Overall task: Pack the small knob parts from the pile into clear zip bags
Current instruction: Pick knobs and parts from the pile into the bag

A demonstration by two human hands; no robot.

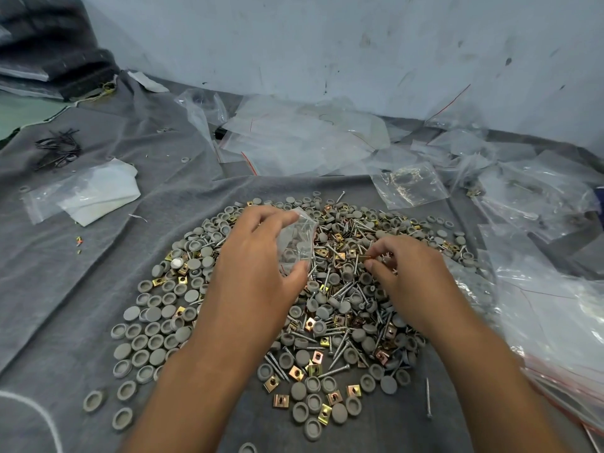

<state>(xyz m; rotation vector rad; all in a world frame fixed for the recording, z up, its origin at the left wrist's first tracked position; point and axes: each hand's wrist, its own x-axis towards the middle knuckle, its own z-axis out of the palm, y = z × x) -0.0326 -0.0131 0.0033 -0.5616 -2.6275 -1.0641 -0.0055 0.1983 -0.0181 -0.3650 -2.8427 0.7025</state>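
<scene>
Grey knob parts (153, 335), mixed with screws (340, 349) and brass-coloured square clips (295, 372), lie in a broad pile (330, 308) on the grey cloth (98, 263), directly before me. My left hand (258, 273) grips a small clear zip bag (299, 238) between thumb and fingers over the pile's middle; some parts show inside it. My right hand (408, 276), just right of the bag, pinches a small brass-coloured piece at its fingertips. Loose empty bags (304, 135) are heaped far and along the right edge. A black wire bundle (58, 148) lies far left.
</scene>
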